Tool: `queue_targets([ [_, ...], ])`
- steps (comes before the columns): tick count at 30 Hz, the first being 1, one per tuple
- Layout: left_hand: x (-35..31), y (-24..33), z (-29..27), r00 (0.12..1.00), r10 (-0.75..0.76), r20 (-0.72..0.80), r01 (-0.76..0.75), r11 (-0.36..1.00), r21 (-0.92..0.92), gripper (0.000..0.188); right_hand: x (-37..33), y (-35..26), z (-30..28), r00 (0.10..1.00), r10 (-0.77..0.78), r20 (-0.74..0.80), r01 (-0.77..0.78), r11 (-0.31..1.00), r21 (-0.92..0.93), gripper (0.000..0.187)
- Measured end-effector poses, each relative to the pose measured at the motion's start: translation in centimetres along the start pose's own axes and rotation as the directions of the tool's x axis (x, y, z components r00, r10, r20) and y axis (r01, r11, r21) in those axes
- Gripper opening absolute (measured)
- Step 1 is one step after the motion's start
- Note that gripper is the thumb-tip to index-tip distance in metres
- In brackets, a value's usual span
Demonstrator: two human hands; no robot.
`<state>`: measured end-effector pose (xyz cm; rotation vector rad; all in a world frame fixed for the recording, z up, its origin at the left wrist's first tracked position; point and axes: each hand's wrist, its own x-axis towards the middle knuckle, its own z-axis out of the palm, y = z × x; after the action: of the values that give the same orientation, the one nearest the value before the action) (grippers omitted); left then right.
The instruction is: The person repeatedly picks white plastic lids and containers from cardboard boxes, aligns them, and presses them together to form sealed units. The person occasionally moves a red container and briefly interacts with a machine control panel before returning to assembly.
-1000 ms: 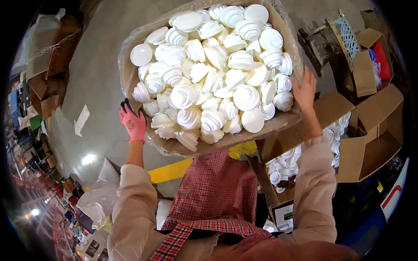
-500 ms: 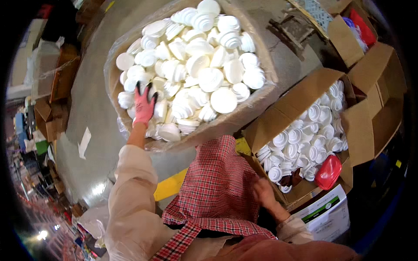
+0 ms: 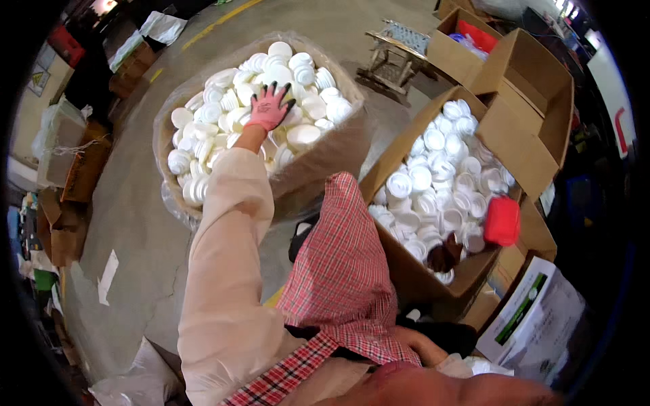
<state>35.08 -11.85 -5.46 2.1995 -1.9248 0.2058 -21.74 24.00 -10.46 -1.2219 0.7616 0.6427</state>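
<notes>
My left hand point(image 3: 271, 108), in a pink glove with black fingertips, lies with fingers spread on a heap of round white stepped plastic pieces point(image 3: 302, 136). The pieces fill a large plastic-lined cardboard box point(image 3: 332, 150). No piece shows lifted in that hand. My right hand point(image 3: 418, 344) is low beside the red checked apron point(image 3: 338, 257); its fingers are hidden behind the cloth. Right of the apron, an open carton point(image 3: 472, 281) holds more white round pieces point(image 3: 420, 178). A red plastic container point(image 3: 502, 221) and a dark brown crumpled thing point(image 3: 445, 254) lie on them.
Beyond the carton stand more open cardboard boxes point(image 3: 535, 81), one with red and blue items inside. A small stool point(image 3: 398, 54) is on the floor behind. A white and green package point(image 3: 520, 312) leans at the lower right. A white scrap point(image 3: 107, 277) lies left.
My left hand has moved across the heap, away from its left edge toward the far middle. My right hand has slipped lower behind the apron. The whole view has shifted.
</notes>
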Motion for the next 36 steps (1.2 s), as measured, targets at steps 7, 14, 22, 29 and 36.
queue_targets([
  [7, -12.7, -8.3, -3.8, 0.964, -0.135, -0.23, 0.172, 0.974, 0.149, 0.063, 1.1, 2.6, 9.8, 0.83, -0.27, -0.488, 0.267, 0.961, -0.077, 0.056],
  [14, -23.8, 24.5, -17.5, 0.615, 0.787, 0.046, -0.601, 0.505, -0.62, 0.052, -0.5, -2.5, 13.1, 0.646, -0.528, -0.552, 0.721, 0.659, 0.215, 0.041],
  [22, -39.4, 33.4, -11.3, -0.477, 0.619, 0.624, -0.598, 0.292, -0.747, 0.05, -17.5, 2.9, 8.3, 0.14, -0.314, -0.939, 0.669, 0.729, -0.144, 0.015],
  [29, -27.0, 46.6, -7.7, 0.44, 0.881, 0.172, -0.453, 0.383, -0.805, 0.038, -17.9, 28.0, -7.0, -0.054, 0.65, -0.758, 0.208, 0.75, 0.628, 0.041],
  [36, -26.6, 47.4, -3.5, 0.325, 0.916, 0.235, -0.414, 0.362, -0.835, 0.044, -2.6, 38.7, -9.4, 0.254, 0.805, -0.537, -0.253, 0.591, 0.766, 0.098],
])
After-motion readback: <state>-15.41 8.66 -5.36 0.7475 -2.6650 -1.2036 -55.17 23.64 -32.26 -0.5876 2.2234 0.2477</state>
